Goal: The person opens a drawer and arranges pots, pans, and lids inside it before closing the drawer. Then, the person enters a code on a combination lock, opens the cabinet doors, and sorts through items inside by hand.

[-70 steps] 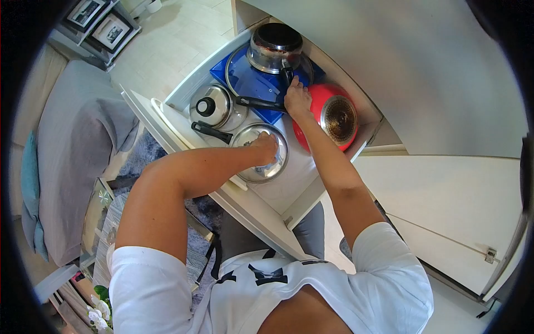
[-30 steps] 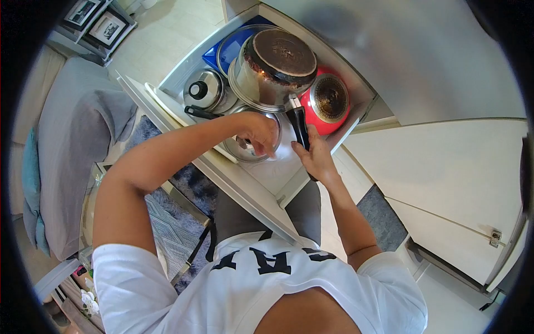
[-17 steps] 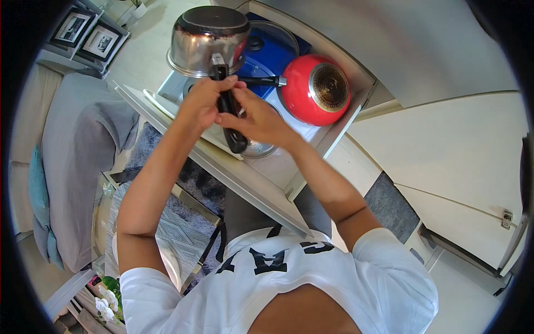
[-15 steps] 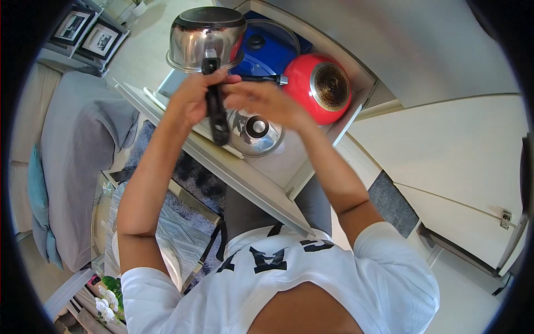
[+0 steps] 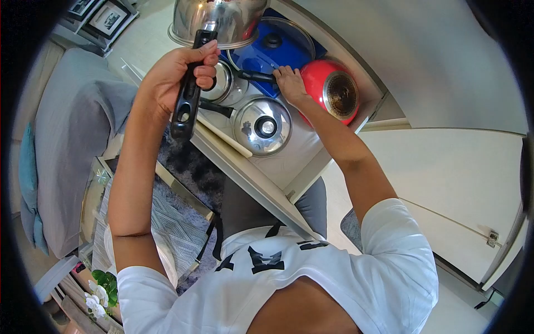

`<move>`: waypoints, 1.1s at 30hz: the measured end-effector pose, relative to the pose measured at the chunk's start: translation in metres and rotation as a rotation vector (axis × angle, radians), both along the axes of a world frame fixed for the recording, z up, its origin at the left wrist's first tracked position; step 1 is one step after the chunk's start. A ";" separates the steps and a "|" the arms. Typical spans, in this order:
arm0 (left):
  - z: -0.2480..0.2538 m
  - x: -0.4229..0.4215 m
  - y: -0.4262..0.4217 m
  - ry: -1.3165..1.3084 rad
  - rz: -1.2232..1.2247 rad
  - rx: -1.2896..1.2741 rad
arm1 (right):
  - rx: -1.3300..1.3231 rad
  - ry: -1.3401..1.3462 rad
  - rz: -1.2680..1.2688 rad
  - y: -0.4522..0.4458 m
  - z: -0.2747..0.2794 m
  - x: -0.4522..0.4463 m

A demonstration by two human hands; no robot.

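Note:
My left hand (image 5: pixel 192 72) is wrapped round the black handle of a steel pot (image 5: pixel 222 22), which is held up over the drawer's far left side and partly cut off by the view's top edge. At the black handle of the red pan (image 5: pixel 334 92) is my right hand (image 5: pixel 290 83), its fingers bent over the handle's end near the pan. The red pan lies bottom up in the drawer. Nearer to me sits a lidded steel pan (image 5: pixel 261 127), and to its left another lidded steel pot (image 5: pixel 222 83). A glass lid (image 5: pixel 272 40) rests on a blue item (image 5: pixel 253 58).
The open drawer (image 5: pixel 267 192) stands before my body. A grey sofa (image 5: pixel 78 145) is at the left, with a glass table (image 5: pixel 89 206) and white flowers (image 5: pixel 97 298) below. White cabinet fronts (image 5: pixel 445 183) are at the right.
The steel pot has passed from my right hand to my left and moved up and left. My right hand has let go of its handle and moved to the red pan's handle.

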State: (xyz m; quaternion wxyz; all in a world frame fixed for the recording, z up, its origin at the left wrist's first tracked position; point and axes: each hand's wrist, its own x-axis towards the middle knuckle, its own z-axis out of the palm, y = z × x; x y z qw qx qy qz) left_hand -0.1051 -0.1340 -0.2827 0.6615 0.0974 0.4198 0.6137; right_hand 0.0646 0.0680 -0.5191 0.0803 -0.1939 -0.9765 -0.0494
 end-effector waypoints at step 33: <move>0.012 -0.008 -0.042 -0.638 -0.059 -0.068 | -0.333 -0.044 -0.021 0.008 0.150 0.100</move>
